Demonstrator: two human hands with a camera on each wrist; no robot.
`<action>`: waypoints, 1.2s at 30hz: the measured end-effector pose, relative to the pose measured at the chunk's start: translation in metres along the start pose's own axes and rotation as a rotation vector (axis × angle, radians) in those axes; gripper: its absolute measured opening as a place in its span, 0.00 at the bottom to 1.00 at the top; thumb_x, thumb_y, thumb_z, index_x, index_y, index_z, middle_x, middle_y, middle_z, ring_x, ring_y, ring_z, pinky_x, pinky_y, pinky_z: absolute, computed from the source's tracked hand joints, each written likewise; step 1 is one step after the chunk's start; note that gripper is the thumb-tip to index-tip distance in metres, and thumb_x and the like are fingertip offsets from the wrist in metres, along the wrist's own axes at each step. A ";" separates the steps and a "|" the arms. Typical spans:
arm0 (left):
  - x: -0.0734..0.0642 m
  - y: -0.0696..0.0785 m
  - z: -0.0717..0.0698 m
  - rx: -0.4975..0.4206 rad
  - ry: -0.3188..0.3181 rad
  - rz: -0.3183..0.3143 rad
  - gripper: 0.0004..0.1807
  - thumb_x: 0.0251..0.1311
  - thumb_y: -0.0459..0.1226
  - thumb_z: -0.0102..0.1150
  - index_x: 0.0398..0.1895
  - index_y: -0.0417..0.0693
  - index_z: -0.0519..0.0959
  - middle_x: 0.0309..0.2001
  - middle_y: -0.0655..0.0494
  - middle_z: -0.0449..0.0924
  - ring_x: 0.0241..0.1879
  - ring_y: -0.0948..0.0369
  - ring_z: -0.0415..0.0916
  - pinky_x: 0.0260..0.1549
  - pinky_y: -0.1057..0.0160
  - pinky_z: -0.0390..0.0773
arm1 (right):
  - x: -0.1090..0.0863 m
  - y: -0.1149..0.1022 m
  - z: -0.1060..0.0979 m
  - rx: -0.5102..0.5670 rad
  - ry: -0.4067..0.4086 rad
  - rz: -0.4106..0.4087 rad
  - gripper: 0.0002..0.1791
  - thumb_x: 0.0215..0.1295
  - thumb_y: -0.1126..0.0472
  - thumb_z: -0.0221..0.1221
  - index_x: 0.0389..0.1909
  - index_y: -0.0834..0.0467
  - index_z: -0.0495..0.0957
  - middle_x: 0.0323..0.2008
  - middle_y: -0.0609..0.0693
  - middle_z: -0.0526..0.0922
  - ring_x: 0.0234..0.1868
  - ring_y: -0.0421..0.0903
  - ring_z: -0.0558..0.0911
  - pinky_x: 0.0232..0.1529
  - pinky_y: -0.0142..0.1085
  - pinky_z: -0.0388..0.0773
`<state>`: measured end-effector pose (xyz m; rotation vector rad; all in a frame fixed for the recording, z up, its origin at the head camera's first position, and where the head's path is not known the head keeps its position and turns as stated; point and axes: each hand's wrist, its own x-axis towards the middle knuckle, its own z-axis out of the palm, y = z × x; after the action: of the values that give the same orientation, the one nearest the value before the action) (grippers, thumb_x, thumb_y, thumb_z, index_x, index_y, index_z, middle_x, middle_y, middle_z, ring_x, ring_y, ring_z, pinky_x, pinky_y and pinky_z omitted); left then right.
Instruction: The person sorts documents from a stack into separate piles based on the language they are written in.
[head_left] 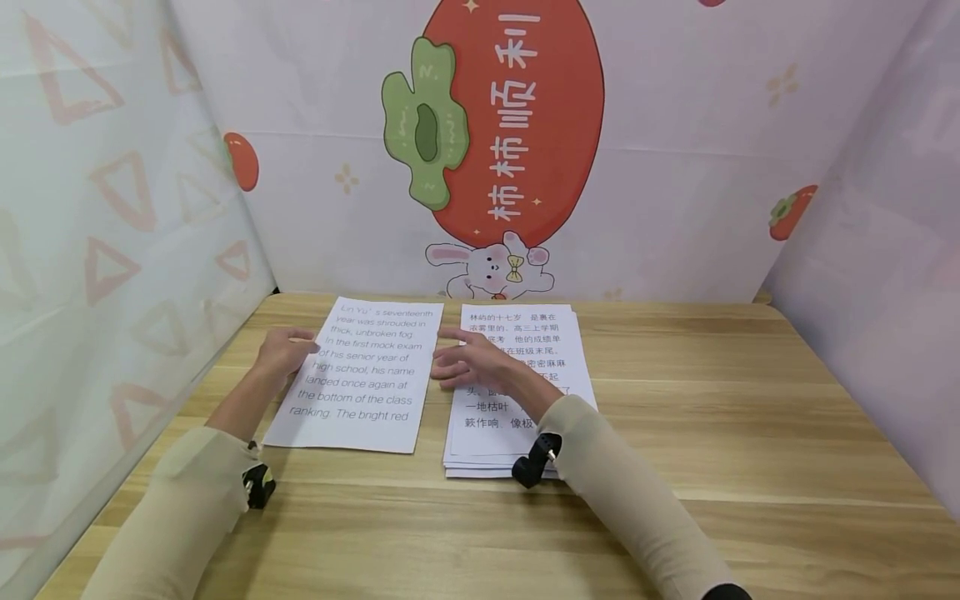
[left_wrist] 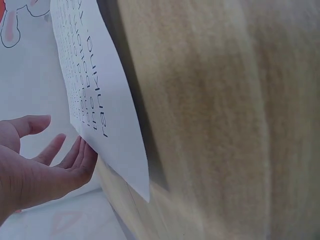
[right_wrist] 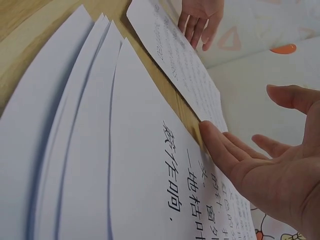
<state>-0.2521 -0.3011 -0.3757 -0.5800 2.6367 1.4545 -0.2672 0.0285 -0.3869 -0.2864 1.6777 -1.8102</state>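
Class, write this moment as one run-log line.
left hand: at left edge of English sheet; right hand: over Chinese-text stack, fingertips near sheet's right edge; stack: right of sheet

The head view looks forward and down over the white rectangular English-printed paper sheet (head_left: pixel 360 379); both wrist views (lower, closer, tilted) share it, from its near-left corner and right.

A wooden table (head_left: pixel 675 500) with pale, streaky grain carries a stack of papers (head_left: pixel 487 437) printed with Chinese characters, its sheets slightly fanned at the near edge. Left of the stack, just beside but apart, is a single sheet (head_left: pixel 367 392) of English text, its near edge shadowing the wood. The table stretches farther right of the stack than left.
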 end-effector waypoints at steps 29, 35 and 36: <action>-0.023 0.043 0.037 0.028 -0.159 0.165 0.29 0.74 0.35 0.52 0.74 0.31 0.63 0.72 0.29 0.65 0.70 0.35 0.65 0.71 0.40 0.69 | -0.006 0.004 0.000 -0.213 0.050 -0.108 0.38 0.69 0.71 0.60 0.78 0.61 0.60 0.70 0.66 0.71 0.61 0.62 0.82 0.60 0.50 0.83; -0.024 0.046 0.051 -0.001 -0.189 0.177 0.28 0.74 0.35 0.53 0.73 0.31 0.65 0.70 0.30 0.68 0.69 0.37 0.68 0.68 0.44 0.73 | -0.019 0.000 -0.013 -0.323 0.198 -0.165 0.31 0.69 0.68 0.62 0.73 0.64 0.69 0.63 0.66 0.78 0.56 0.58 0.85 0.55 0.47 0.86; -0.024 0.046 0.053 -0.006 -0.195 0.184 0.28 0.74 0.35 0.53 0.73 0.31 0.65 0.70 0.29 0.68 0.69 0.37 0.69 0.68 0.44 0.74 | -0.022 -0.001 -0.016 -0.338 0.227 -0.165 0.30 0.70 0.67 0.62 0.72 0.64 0.69 0.62 0.65 0.79 0.55 0.57 0.85 0.55 0.46 0.86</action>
<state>-0.2521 -0.2280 -0.3622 -0.1879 2.5888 1.4807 -0.2603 0.0544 -0.3827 -0.3847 2.1806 -1.7187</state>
